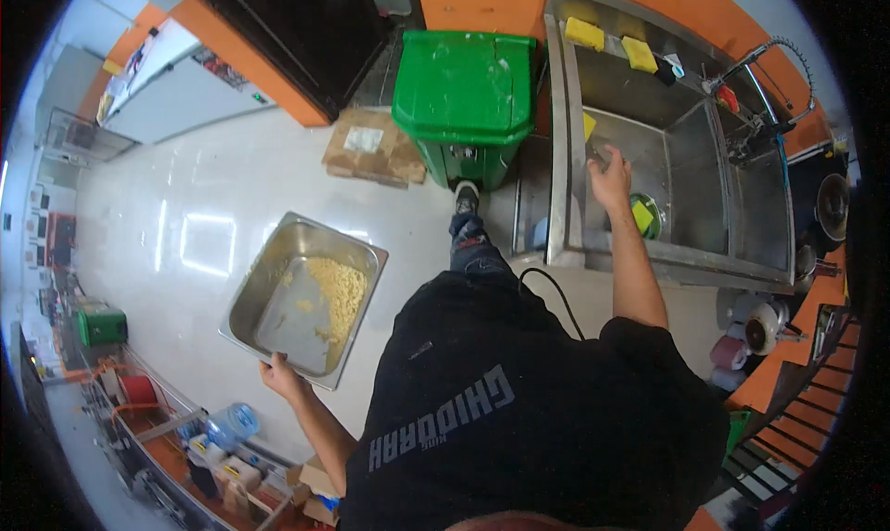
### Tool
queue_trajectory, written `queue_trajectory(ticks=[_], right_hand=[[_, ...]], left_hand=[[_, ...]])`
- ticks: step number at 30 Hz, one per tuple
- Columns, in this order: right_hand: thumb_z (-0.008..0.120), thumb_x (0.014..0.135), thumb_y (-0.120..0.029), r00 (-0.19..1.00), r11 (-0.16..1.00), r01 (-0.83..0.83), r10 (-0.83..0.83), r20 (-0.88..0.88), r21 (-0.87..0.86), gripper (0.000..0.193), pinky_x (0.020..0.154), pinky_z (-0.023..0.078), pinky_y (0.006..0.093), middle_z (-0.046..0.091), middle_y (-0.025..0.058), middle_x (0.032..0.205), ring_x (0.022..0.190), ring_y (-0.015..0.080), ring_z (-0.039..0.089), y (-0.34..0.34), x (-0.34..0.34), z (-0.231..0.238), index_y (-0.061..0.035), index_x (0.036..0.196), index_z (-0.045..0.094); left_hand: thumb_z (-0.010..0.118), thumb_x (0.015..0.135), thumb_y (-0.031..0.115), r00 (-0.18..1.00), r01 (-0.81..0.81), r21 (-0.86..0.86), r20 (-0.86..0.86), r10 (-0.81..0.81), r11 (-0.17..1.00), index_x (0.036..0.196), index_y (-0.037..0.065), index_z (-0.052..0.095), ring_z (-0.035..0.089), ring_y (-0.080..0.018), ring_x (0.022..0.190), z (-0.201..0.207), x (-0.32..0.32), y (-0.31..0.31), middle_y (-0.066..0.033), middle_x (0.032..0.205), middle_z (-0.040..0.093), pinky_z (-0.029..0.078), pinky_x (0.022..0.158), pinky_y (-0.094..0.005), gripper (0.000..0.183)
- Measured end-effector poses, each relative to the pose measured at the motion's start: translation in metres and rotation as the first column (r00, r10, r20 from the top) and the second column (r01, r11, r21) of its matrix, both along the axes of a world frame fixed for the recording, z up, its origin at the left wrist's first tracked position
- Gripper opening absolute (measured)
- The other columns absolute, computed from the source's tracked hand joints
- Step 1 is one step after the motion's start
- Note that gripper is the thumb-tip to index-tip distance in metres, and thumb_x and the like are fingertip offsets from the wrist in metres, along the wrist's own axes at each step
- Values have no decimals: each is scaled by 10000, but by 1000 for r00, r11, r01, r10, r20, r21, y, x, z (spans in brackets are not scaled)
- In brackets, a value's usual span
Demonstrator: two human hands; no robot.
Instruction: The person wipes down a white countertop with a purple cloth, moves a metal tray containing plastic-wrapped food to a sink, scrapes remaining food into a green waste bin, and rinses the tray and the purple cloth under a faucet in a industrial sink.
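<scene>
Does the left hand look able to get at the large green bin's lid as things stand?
Probably not: the left hand is gripping the pan by its edge, and the large green bin stands well ahead of it. It would likely need freeing first.

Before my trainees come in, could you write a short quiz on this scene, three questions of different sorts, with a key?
1. True or false: the right hand is inside the metal pan.
2. What colour is the lidded bin beyond the shoe? A) orange B) green C) black
3. Fill in: the pan, with pale yellow pieces in it, is held at its rim by the person's ____ hand.

Key:
1. False; it is over the sink.
2. B.
3. Left; the left hand has its grip on the rim.
</scene>
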State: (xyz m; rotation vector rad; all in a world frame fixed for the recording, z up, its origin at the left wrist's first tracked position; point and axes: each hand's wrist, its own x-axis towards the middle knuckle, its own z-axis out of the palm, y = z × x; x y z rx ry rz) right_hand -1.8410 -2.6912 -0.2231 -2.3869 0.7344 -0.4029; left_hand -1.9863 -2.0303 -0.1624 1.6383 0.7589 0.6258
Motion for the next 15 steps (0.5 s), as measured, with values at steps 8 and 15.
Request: queue_trajectory(ticks=[8, 15], right_hand=[[663, 859, -266, 990, 978, 41, -12, 142, -204, 501, 1006, 350, 511, 473, 257, 1261, 1183, 429, 442, -15, 113, -3, -78, 1294, 502], [636, 878, -357, 993, 970, 25, -51, -104, -241, 581, 1025, 281, 546, 390, 229, 1368, 1279, 406, 361, 20, 168, -10, -77, 1344, 434]], left_hand=[[507, 757, -38, 991, 120, 50, -72, -117, 992, 1016, -56, 614, 581, -146, 774, 7, 181, -20, -74, 890, 628, 460, 706, -285, 281], [506, 763, -21, 955, 274, 20, -124, -270, 961, 984, -52, 626, 602, -143, 769, 49, 302, -88, -77, 889, 642, 478, 704, -275, 253]])
